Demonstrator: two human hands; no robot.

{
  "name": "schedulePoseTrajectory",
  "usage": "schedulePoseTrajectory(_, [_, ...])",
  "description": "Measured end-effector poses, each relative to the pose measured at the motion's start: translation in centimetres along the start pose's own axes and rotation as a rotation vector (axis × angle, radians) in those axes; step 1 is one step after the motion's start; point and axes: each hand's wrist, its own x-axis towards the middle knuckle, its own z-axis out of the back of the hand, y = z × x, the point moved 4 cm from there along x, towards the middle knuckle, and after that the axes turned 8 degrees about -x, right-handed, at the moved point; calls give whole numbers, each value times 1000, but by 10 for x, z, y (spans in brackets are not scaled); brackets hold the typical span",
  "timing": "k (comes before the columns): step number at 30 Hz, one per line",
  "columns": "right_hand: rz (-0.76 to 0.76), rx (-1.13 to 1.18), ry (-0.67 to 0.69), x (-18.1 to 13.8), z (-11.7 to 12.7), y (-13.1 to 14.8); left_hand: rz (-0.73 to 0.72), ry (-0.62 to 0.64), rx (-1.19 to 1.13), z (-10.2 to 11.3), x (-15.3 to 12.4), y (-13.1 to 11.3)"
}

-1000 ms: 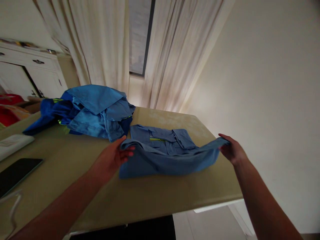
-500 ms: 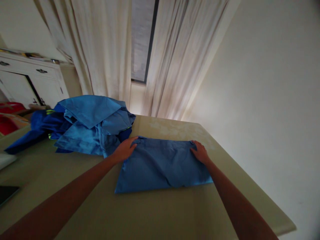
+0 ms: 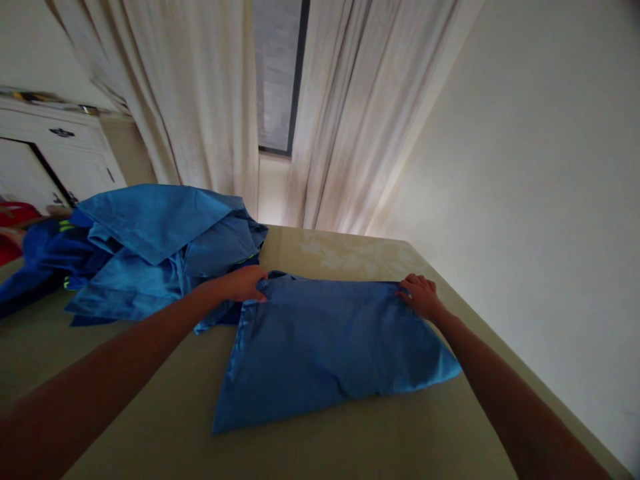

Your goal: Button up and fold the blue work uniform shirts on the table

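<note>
A folded piece of blue cloth [image 3: 325, 340], perhaps a garment, lies in front of me with its far edge gripped at both corners. My left hand [image 3: 245, 283] is closed on the far left corner, thumb on the near side. At the far right corner my right hand [image 3: 420, 293] pinches the fabric, its fingers curled over the edge. The far edge is pulled straight between them and looks slightly raised; the near edge slants down to the left. Some of my fingers are hidden by the cloth.
A loose heap of light blue garments [image 3: 155, 227] and darker blue clothes with yellow-green trim [image 3: 60, 250] lies left on the table [image 3: 345, 250]. Behind are curtains [image 3: 200, 100] and a white cabinet [image 3: 80, 147]. A wall [image 3: 540, 167] runs along the right.
My hands have moved apart, and both have closed on the far corners. The cloth's far edge is tauter. My view has come closer, and the phone at the left has left it.
</note>
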Motion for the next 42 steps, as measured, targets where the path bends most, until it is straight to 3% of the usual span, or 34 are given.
schedulePoseTrajectory(2, [-74,90,-2,3,-1,-8,-9,3,27,7,11,1])
schedulePoseTrajectory(6, [-382,239,133,9,-16,-6,47,-154,176,3,33,-2])
schedulePoseTrajectory(8, [-519,268,171,8,-21,-2,96,-187,208,-4,34,-2])
schedulePoseTrajectory(10, [-564,255,167,4,-20,3,129,-230,228,-8,27,-4])
schedulePoseTrajectory(14, [-430,200,0,-13,0,45,62,-427,286,-17,5,-38])
schedulePoseTrajectory(17, [-115,291,-112,-39,11,113,-46,-340,213,-56,-5,-78])
schedulePoseTrajectory(20, [163,345,-45,-70,2,155,-43,-269,148,-101,-18,-93])
schedulePoseTrajectory(23, [48,286,37,-90,-15,123,-26,-287,153,-122,-39,-78])
schedulePoseTrajectory(27, [-234,173,65,-118,-24,61,67,-291,204,-121,-73,-50])
schedulePoseTrajectory(32, [-203,156,83,-162,-20,68,98,-368,204,-125,-126,-43])
schedulePoseTrajectory(36, [-529,73,112,-186,-5,49,318,-471,255,-117,-166,-41])
schedulePoseTrajectory(39, [-667,69,111,-194,10,35,403,-370,174,-106,-178,-44])
schedulePoseTrajectory(42, [-668,123,179,-199,11,32,434,-243,7,-101,-180,-44])
